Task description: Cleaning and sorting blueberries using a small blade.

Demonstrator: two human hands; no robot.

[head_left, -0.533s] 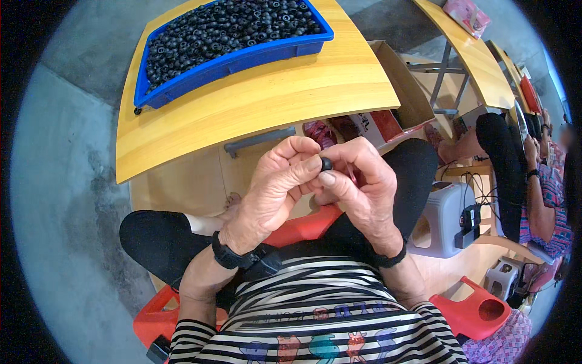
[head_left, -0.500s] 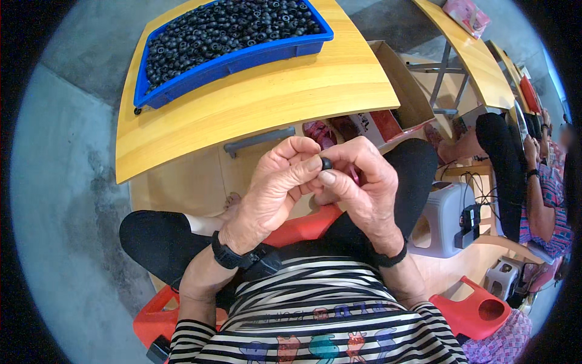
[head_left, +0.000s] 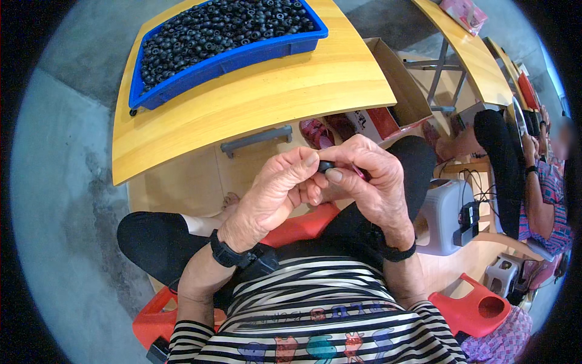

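Note:
A small black round part (head_left: pixel 325 165), like the ones in the tray, is pinched between the thumb and forefinger of my right hand (head_left: pixel 373 185). Something pink (head_left: pixel 362 172) shows in the same hand, mostly hidden by the fingers. My left hand (head_left: pixel 276 188) is closed beside the part, thumb and forefinger pressed together at its left edge. What these fingertips grip, if anything, is too small to see. Both hands are held above my lap, in front of the table's near edge. Beyond them a blue tray (head_left: pixel 242 59) stands full of similar black parts.
The tray rests on a yellow wooden table (head_left: pixel 273 91). An open cardboard box (head_left: pixel 403 85) is on the floor to the table's right. A grey plastic stool (head_left: pixel 445 212) with a black device and cables stands at my right. Another person (head_left: pixel 548 200) sits at the far right.
My left thumb and forefinger have shifted up and slightly left, away from the front of the black part. My right hand has moved a little to the right, still holding it.

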